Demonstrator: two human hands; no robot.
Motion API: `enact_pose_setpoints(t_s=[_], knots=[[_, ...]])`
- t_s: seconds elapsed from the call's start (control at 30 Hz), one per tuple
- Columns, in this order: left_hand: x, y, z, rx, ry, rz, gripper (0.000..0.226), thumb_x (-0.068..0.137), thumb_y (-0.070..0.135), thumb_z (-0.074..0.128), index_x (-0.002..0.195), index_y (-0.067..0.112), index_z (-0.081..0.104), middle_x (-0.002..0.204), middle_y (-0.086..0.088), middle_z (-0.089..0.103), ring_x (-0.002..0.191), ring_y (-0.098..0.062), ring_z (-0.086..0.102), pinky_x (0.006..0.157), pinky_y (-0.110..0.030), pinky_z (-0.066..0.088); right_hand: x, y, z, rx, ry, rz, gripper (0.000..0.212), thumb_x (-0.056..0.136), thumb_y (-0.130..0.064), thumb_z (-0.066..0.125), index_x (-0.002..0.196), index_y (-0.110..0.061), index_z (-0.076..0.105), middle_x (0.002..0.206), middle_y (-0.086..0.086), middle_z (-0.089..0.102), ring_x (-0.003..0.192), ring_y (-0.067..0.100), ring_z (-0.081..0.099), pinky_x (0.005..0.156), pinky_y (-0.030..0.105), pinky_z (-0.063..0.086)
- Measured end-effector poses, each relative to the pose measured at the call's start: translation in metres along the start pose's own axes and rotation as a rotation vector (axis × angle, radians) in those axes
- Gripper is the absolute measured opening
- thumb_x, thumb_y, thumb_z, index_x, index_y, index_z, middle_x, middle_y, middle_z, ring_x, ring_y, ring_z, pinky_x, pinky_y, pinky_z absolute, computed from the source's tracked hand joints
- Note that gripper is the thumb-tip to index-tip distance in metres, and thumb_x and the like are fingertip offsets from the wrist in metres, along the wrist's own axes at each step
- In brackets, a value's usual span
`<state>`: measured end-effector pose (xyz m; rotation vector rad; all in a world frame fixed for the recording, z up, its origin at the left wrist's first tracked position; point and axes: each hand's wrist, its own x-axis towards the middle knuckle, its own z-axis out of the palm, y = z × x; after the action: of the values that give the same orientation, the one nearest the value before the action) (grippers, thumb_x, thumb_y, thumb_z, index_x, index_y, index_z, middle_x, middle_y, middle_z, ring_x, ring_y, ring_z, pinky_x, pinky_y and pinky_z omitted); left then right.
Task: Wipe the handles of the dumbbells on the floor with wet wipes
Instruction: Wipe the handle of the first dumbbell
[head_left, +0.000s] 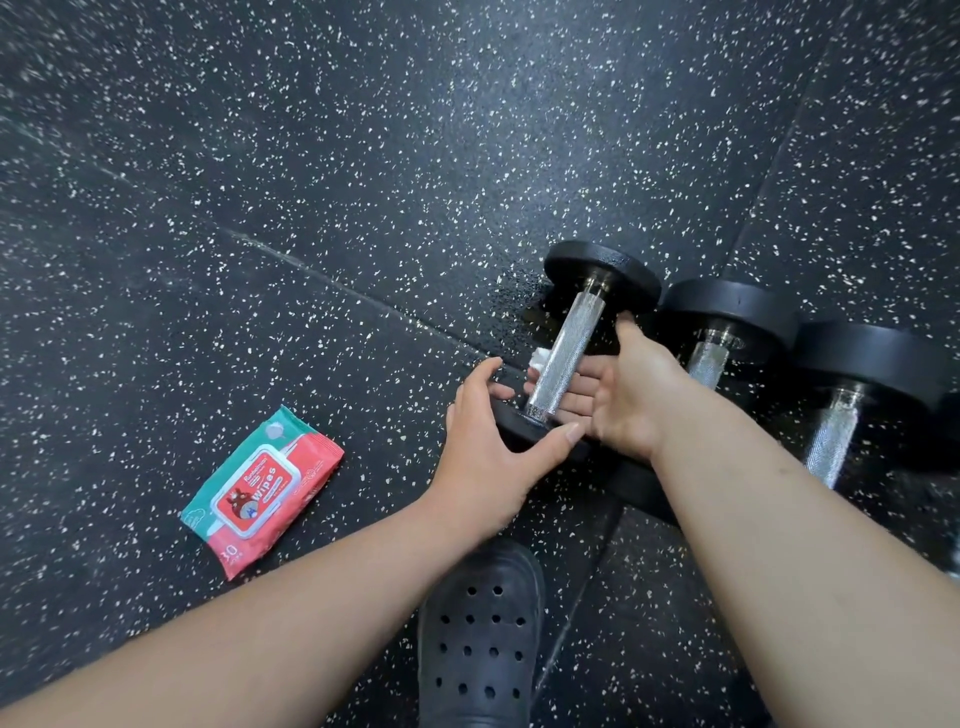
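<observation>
Two hands: our left hand grips the near plate for steadiness, while our right hand curls the wet wipe under the handle.

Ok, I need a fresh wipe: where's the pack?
In the head view, the wipes pack lies on the floor, left of the left hand gripping a dumbbell.

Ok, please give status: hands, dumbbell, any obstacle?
Left hand grips first dumbbell by near plate. Right hand holds wet wipe under its handle. Wipes pack lies apart, left; nothing blocks.
</observation>
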<state>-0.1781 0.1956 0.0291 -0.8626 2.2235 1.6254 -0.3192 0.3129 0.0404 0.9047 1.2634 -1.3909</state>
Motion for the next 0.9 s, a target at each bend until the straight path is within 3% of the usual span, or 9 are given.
enact_pose_setpoints(t_s=[0.13,0.2,0.43,0.6,0.77,0.9], knots=[[0.000,0.000,0.000,0.010,-0.006,-0.009,0.111,0.063,0.079,0.074,0.156,0.040,0.028,0.133,0.019,0.047,0.135,-0.007,0.044,0.119,-0.032,0.036,-0.008,0.006,-0.011,-0.055,0.126,-0.058,0.094,0.103,-0.074,0.019,0.116,0.005,0.069,0.108,0.021,0.077,0.100,0.033,0.074,0.090,0.045,0.056],[0.000,0.000,0.000,0.003,-0.006,-0.014,0.111,0.063,0.079,0.075,0.156,0.040,0.028,0.133,0.019,0.047,0.135,-0.007,0.044,0.119,-0.034,0.037,-0.010,0.006,-0.009,-0.070,0.133,-0.065,0.093,0.103,-0.074,0.018,0.114,0.003,0.070,0.108,0.019,0.078,0.099,0.032,0.075,0.084,0.043,0.056],[0.002,-0.001,0.000,-0.017,0.000,-0.010,0.110,0.065,0.076,0.078,0.156,0.039,0.030,0.133,0.016,0.051,0.135,-0.010,0.047,0.119,-0.041,0.038,-0.001,0.001,0.010,0.024,-0.031,0.018,0.100,0.099,-0.080,0.018,0.125,0.003,0.067,0.113,0.021,0.077,0.107,0.039,0.075,0.076,0.040,0.059],[0.000,-0.001,0.000,0.009,0.001,-0.005,0.111,0.065,0.077,0.076,0.157,0.039,0.028,0.132,0.020,0.047,0.135,-0.008,0.045,0.119,-0.037,0.038,-0.003,0.006,-0.001,-0.114,0.026,-0.046,0.091,0.103,-0.073,0.017,0.123,-0.003,0.071,0.112,0.016,0.079,0.103,0.028,0.076,0.078,0.038,0.055],[0.000,-0.001,0.000,0.002,-0.008,-0.010,0.110,0.065,0.078,0.076,0.156,0.040,0.029,0.130,0.022,0.047,0.134,-0.007,0.045,0.118,-0.036,0.038,-0.014,0.010,-0.008,-0.159,0.189,-0.172,0.037,0.104,-0.021,0.045,0.116,0.000,0.073,0.107,0.018,0.079,0.095,0.031,0.076,0.076,0.034,0.058],[0.000,-0.001,0.000,-0.004,-0.006,-0.009,0.108,0.065,0.078,0.076,0.155,0.042,0.029,0.129,0.023,0.046,0.134,-0.008,0.046,0.118,-0.035,0.038,-0.022,0.018,-0.012,-0.279,0.194,-0.329,0.026,0.090,0.012,0.060,0.095,-0.005,0.078,0.102,0.020,0.079,0.088,0.025,0.074,0.081,0.030,0.063]])
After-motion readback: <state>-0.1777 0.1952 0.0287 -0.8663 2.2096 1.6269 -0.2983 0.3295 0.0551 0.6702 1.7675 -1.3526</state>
